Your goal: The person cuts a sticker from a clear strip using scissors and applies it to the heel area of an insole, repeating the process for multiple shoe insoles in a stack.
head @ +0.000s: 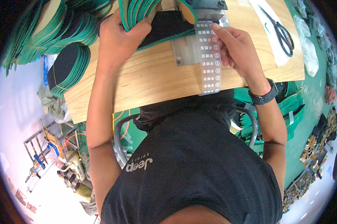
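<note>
My left hand (121, 42) grips a bent bundle of green-edged insoles (139, 12), thumb and fingers around their edges. Further black-topped insoles (167, 28) lie beside that hand, partly over a grey metal plate (182, 57). My right hand (238, 46) pinches the upper part of a translucent strip of printed labels (209, 63) between thumb and fingers. The strip bears repeated white writing and hangs down past the table's near edge. Just beyond my right fingertips stands a dark metal machine (210, 9), cut off by the picture's top.
Stacked insoles (70, 25) crowd the wooden table's left side, with a tied bundle (69, 67) at its left edge. Black scissors (281, 35) lie on white paper (265, 25) at right. More insole bundles (291, 109) lie below the table. A metal chair frame (254, 126) surrounds me.
</note>
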### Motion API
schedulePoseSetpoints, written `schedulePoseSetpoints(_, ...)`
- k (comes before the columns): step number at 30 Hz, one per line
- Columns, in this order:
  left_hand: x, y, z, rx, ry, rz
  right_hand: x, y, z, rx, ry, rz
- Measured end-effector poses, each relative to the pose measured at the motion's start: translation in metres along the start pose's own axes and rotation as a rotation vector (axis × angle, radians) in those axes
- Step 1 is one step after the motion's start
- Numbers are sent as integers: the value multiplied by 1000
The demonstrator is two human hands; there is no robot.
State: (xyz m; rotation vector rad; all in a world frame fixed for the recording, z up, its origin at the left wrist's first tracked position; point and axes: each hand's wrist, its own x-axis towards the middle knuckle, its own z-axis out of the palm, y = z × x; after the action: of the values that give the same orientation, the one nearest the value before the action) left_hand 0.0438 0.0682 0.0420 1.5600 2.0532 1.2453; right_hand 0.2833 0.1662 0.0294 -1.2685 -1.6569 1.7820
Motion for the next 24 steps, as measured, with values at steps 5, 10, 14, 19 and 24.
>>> schedulePoseSetpoints(5,1,-2,2,-204,184,-4,-2,3,-5,19,-42,-11)
schedulePoseSetpoints(10,0,-5,1,-227,192,29,0,4,-10,39,-95,-1)
schedulePoseSetpoints(14,-1,-1,3,-238,212,-11,0,2,-11,21,-118,30)
schedulePoseSetpoints(19,-3,-2,6,-203,220,-1,-2,0,-10,-17,-124,33)
schedulePoseSetpoints(24,1,-6,7,72,25,182,-3,0,-8,-30,-110,37)
